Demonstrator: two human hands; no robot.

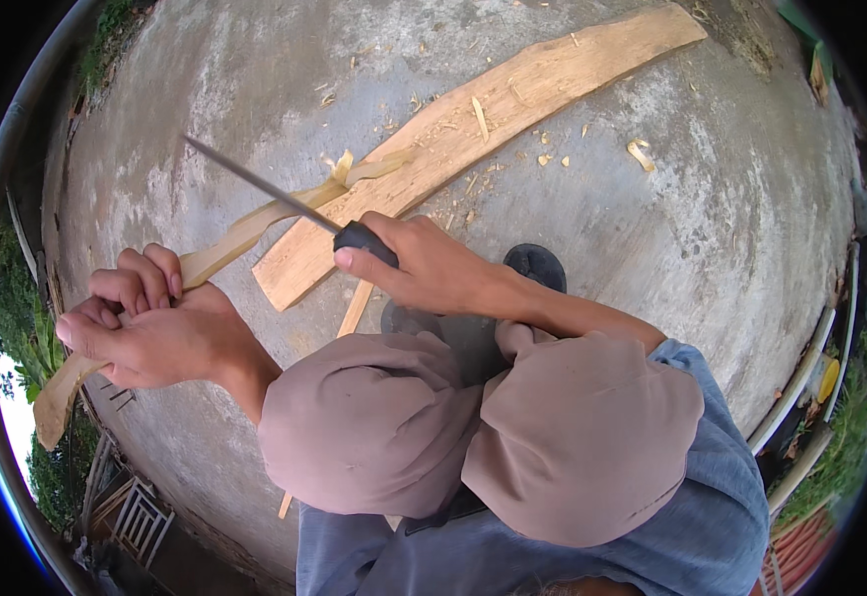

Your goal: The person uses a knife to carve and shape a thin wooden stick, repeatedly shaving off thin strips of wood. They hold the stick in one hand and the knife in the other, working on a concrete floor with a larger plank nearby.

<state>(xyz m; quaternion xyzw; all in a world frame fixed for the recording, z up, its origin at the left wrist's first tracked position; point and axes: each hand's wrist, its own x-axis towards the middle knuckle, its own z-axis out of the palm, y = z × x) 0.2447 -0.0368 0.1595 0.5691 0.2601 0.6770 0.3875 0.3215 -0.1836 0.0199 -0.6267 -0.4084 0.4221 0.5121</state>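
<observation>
At the left of the frame, the left hand has its grip curled firmly around a long, wavy wooden stick, whose near end sticks out past the thumb at the lower left. The stick slants up to the centre, where its far end lies over a broad wooden board; a peeled curl stands up from it near that end. Just right of centre-left, the right hand has its grip wrapped around the black handle of a knife, the blade pointing to the upper left and crossing in front of the stick; whether the two touch cannot be told. The board slants across the concrete floor to the upper right, with pale shavings on and around it.
</observation>
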